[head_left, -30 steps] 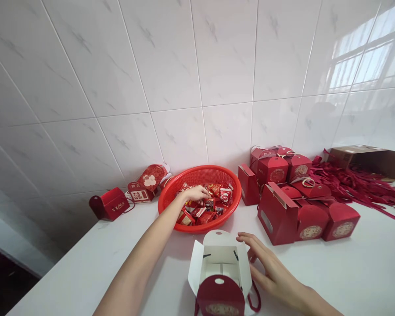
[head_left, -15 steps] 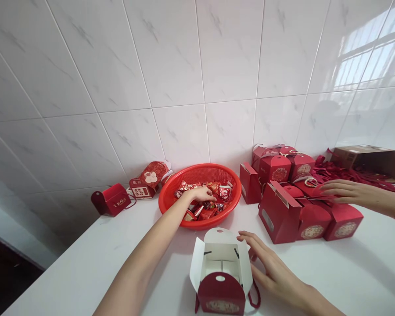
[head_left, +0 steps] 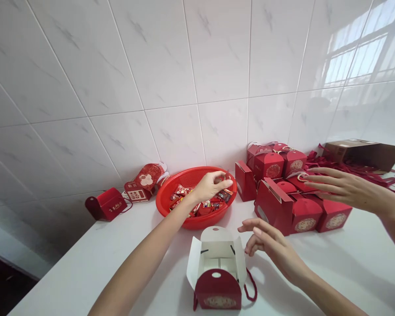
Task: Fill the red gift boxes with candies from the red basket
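Observation:
My left hand (head_left: 212, 186) hovers over the right part of a red plastic basket (head_left: 164, 206), its fingers closed in a pinch on a small red-wrapped candy (head_left: 224, 177), mostly covered by the fingers. Several wrapped candies (head_left: 206, 208) lie in the basket. In front of it stands a red gift box (head_left: 219, 289) with its top flaps spread, showing a white inside that looks bare, and a dark red cord handle on its right. Just right of this box, my right hand (head_left: 273, 245) is in the air, fingers bent and apart, holding nothing.
Another person's hand (head_left: 344, 186) reaches from the right over closed red boxes (head_left: 306, 215). More red boxes (head_left: 268, 164) stand behind. Dark red ribbons (head_left: 345, 166) and a cardboard box (head_left: 365, 151) lie far right. Small red boxes (head_left: 107, 206) stand left, near the tiled wall (head_left: 171, 66).
My left hand has lifted out of the candies and moved right with a candy. My right hand has come away from the open box's flap. The view has shifted slightly.

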Tool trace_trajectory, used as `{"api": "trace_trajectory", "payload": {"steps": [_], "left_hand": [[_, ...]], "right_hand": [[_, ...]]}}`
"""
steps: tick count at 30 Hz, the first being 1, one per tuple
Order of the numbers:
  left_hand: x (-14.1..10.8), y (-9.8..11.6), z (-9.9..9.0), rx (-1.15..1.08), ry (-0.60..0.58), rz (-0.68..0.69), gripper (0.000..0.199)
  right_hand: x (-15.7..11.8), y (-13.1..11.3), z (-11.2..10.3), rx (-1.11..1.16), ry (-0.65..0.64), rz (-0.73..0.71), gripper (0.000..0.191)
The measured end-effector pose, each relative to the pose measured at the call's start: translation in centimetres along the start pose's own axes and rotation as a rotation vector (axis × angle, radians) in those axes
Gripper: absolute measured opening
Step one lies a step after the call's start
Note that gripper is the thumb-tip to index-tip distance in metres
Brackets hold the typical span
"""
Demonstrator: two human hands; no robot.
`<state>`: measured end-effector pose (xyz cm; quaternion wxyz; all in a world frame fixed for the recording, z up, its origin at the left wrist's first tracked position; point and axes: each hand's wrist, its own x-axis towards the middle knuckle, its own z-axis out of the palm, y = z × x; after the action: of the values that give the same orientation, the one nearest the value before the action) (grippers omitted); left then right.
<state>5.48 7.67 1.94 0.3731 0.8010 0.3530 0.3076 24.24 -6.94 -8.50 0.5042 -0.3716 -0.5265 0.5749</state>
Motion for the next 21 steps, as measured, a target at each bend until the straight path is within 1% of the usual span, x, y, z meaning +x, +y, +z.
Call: {"api": "trace_trajectory", "payload": {"steps": [2, 3, 5, 6, 8, 9, 11, 13, 15, 17, 19, 21], "left_hand": [[-1.2, 2.0, 1.7, 0.085, -0.063, 0.082, 0.040], [-1.7, 2.8, 2.5, 0.152, -0.085, 0.123, 0.038], [-2.5, 4.0, 3.8, 0.289, -0.157, 0.204, 0.037], [-2.7, 4.4, 4.3, 0.340, -0.215, 0.248, 0.035], [-3.0, 4.6, 5.0, 0.386, -0.336, 0.323, 0.030], [-3.1, 4.6, 5.1, 0.380, -0.382, 0.345, 0.027], [-3.5, 4.3, 5.0, 0.343, -0.408, 0.355, 0.024], [-4.1, 4.1, 4.6, 0.309, -0.401, 0.339, 0.030], [-5.0, 4.1, 4.3, 0.294, -0.427, 0.329, 0.043], [-6.0, 4.2, 4.1, 0.277, -0.493, 0.321, 0.060], [-6.8, 4.5, 4.1, 0.258, -0.549, 0.303, 0.074], [-7.3, 4.6, 4.1, 0.241, -0.581, 0.260, 0.082]], "right_hand": [[0.2, -0.3, -0.4, 0.185, -0.017, 0.008, 0.047], [0.2, -0.5, -0.9, 0.237, -0.042, 0.013, 0.049], [0.1, -1.1, -2.3, 0.251, -0.103, 0.023, 0.047], [-0.1, -1.4, -3.2, 0.229, -0.126, 0.021, 0.044], [-0.3, -2.0, -4.5, 0.198, -0.141, -0.004, 0.034], [-0.5, -2.2, -4.8, 0.205, -0.135, -0.016, 0.031], [-0.6, -2.1, -4.4, 0.265, -0.109, -0.006, 0.023], [-0.6, -1.5, -2.9, 0.305, -0.118, 0.039, 0.018], [-0.5, -0.8, -1.4, 0.430, -0.141, 0.114, 0.027], [-0.5, -0.3, -0.5, 0.553, -0.163, 0.166, 0.032], [-0.5, -0.1, -0.2, 0.593, -0.163, 0.180, 0.035], [-0.5, 0.0, -0.3, 0.575, -0.138, 0.180, 0.037]]}}
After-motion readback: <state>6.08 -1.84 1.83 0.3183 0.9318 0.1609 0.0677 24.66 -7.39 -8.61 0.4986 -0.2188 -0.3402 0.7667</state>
